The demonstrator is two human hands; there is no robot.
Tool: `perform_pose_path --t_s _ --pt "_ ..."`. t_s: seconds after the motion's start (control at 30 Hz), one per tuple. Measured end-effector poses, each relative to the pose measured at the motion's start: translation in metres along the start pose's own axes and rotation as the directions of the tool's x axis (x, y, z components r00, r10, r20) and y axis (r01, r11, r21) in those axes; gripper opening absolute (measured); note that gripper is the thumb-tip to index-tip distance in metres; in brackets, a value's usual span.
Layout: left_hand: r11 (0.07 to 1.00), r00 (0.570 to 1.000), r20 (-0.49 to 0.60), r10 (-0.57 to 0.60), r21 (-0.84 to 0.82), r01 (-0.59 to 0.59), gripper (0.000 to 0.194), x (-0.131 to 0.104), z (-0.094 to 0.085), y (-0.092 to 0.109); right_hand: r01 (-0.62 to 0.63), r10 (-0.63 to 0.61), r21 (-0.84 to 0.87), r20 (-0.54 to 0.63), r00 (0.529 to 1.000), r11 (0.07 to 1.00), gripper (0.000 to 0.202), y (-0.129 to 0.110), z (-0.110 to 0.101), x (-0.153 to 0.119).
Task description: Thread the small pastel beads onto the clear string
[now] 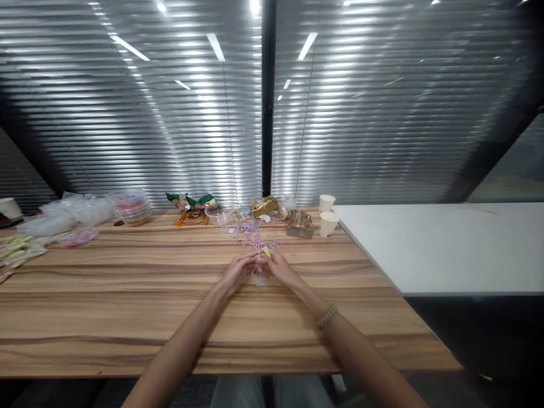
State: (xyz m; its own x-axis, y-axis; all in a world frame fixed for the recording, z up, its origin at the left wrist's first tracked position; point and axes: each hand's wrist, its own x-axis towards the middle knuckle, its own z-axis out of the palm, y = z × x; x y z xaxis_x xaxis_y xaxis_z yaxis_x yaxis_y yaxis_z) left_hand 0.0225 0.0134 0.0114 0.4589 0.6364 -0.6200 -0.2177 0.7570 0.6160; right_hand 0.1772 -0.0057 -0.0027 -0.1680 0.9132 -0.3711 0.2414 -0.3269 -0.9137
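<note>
My left hand [238, 272] and my right hand [280, 268] meet above the middle of the wooden table. A small yellow piece [267, 252] sticks up from the closed fingers of my right hand; its kind is too small to tell. My left fingers are curled in towards the right hand, and what they hold is hidden. Just beyond the hands lies a loose spread of small pink, blue and purple bits [258, 241]. Something clear with a few coloured bits [260, 279] shows beneath the fingers.
Behind stand a clear bowl [220, 215], gold wrappers [264, 206], a gold-topped block [300, 224] and two paper cups [328, 225]. Stacked plastic tubs [131, 207], clear bags [70, 212] and yellow packets [21, 249] lie left. A white table [459, 249] adjoins at right.
</note>
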Motion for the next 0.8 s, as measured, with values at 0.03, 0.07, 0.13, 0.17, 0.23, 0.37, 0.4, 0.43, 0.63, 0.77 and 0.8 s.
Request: perform_pose_path --t_s 0.03,0.07,0.13,0.17,0.23,0.37,0.4,0.43,0.63,0.77,0.8 --pt "1.0 1.0 -0.024 0.006 -0.006 -0.006 0.039 0.001 -0.002 0.001 0.0 0.0 0.032 0.004 1.0 0.999 0.034 -0.002 -0.001 0.0" --pt "1.0 0.998 -0.058 0.02 -0.001 -0.02 0.04 0.003 -0.004 0.002 -0.007 0.006 0.075 0.012 1.0 0.997 0.035 -0.004 -0.002 0.001" --pt "0.997 0.988 -0.139 0.067 0.047 -0.061 0.041 0.005 -0.007 0.003 -0.054 0.044 0.187 0.057 0.997 0.981 0.038 -0.007 -0.002 0.001" --pt "0.993 0.982 -0.168 0.091 0.086 -0.077 0.041 0.006 -0.008 0.002 -0.087 0.066 0.242 0.095 0.993 0.966 0.04 -0.007 -0.002 0.001" --pt "0.981 0.976 -0.183 0.121 0.174 -0.089 0.042 0.009 -0.012 -0.001 -0.151 0.092 0.334 0.185 0.978 0.93 0.043 -0.007 -0.001 0.001" --pt "0.942 0.975 -0.138 0.175 0.312 -0.125 0.042 0.011 -0.016 -0.006 -0.254 0.09 0.474 0.341 0.936 0.843 0.043 -0.009 -0.001 -0.002" --pt "0.933 0.973 -0.135 0.187 0.335 -0.133 0.042 0.01 -0.017 -0.006 -0.29 0.093 0.502 0.38 0.92 0.815 0.041 -0.011 -0.002 -0.004" --pt "0.925 0.971 -0.133 0.196 0.355 -0.138 0.043 0.01 -0.017 -0.006 -0.332 0.103 0.519 0.421 0.901 0.787 0.038 -0.013 -0.003 -0.006" --pt "0.933 0.984 0.002 0.179 0.318 -0.17 0.045 0.001 -0.011 -0.002 -0.552 0.127 0.498 0.655 0.745 0.668 0.028 -0.031 -0.01 -0.019" --pt "0.94 0.982 0.013 0.191 0.286 -0.187 0.036 -0.003 -0.007 0.0 -0.556 0.109 0.474 0.686 0.719 0.683 0.03 -0.031 -0.01 -0.021" --pt "0.937 0.979 -0.008 0.205 0.292 -0.193 0.033 -0.003 -0.006 -0.001 -0.535 0.114 0.466 0.669 0.734 0.705 0.031 -0.029 -0.009 -0.021"
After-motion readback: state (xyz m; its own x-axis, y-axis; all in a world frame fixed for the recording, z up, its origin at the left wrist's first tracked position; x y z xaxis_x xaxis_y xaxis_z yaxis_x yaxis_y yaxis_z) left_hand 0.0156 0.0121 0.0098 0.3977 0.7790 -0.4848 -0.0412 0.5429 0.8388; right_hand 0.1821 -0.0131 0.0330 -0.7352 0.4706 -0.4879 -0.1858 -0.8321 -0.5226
